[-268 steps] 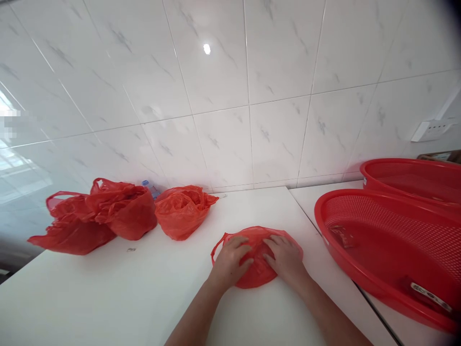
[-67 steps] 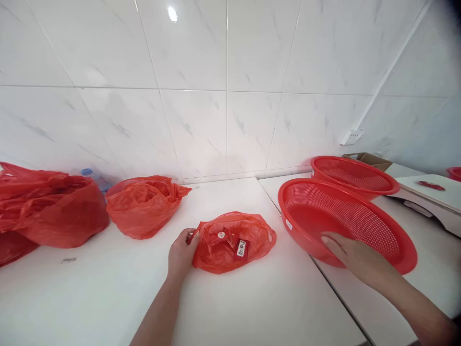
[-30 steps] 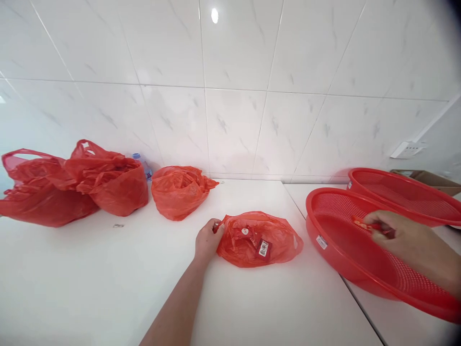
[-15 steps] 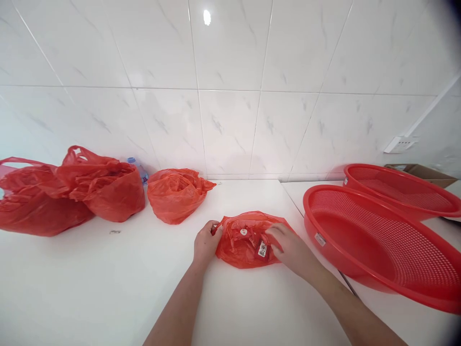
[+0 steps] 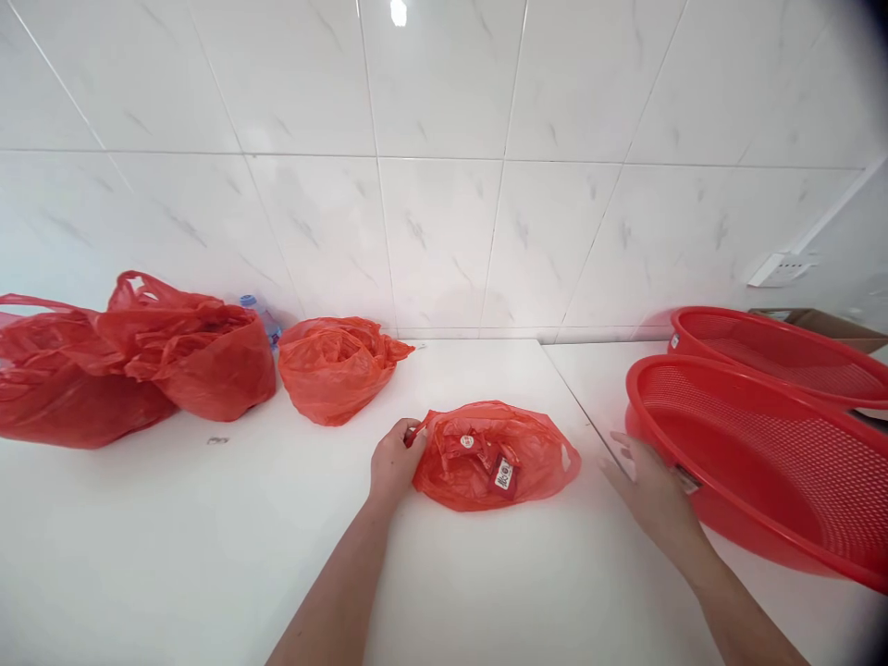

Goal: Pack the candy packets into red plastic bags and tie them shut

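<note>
A flattened red plastic bag (image 5: pixel 527 472) lies on the white counter (image 5: pixel 173 546), with small red packets (image 5: pixel 503 475) visible through its film. My left hand (image 5: pixel 395 460) grips the bag's handle at its left end. My right hand (image 5: pixel 652 490) is spread open, holding nothing, at the near side of a red mesh basket (image 5: pixel 700 370). Its fingertips are at or just short of the basket's outer wall, and I cannot tell whether they touch.
Bulging red bags (image 5: pixel 194 361) and a knotted orange-red bag (image 5: pixel 333 370) stand along the tiled wall, with a water bottle (image 5: pixel 258 316) behind them. A second red basket (image 5: pixel 763 313) and a cardboard box (image 5: pixel 825 319) stand back right.
My right hand has moved off the bag, rightward to the basket, and its fingers have spread. The nearer basket sits farther right. My left hand keeps the handle.
</note>
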Demonstrator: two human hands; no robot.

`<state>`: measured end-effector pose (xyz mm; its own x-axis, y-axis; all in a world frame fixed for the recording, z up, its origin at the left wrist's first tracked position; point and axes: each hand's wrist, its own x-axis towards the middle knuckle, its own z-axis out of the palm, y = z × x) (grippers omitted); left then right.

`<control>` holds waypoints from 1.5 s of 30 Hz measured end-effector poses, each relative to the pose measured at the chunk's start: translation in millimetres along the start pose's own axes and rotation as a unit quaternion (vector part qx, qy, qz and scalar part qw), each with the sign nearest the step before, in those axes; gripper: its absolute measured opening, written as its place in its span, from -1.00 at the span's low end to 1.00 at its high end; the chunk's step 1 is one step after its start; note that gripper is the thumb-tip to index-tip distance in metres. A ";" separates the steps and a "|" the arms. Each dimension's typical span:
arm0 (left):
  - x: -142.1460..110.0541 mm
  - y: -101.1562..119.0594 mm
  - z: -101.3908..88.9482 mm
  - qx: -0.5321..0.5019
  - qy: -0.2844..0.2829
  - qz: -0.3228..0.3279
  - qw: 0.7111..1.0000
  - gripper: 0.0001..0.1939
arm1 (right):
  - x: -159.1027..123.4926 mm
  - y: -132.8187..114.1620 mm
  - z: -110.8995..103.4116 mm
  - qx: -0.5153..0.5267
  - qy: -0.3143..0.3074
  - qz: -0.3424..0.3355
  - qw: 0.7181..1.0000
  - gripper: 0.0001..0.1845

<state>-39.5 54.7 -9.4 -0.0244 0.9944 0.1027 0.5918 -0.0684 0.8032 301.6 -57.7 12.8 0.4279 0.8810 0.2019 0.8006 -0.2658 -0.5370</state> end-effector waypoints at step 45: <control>10.4 21.9 -26.6 -0.601 0.120 0.005 0.790 -0.60 | 51.5 -19.2 43.6 0.737 -0.136 0.053 0.660 -0.81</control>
<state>-48.2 61.5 24.9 -0.2625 0.9593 0.1044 -0.5955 -0.2462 0.7647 290.0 9.8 -2.2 0.1967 0.9791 0.0520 -0.5910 0.1607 -0.7905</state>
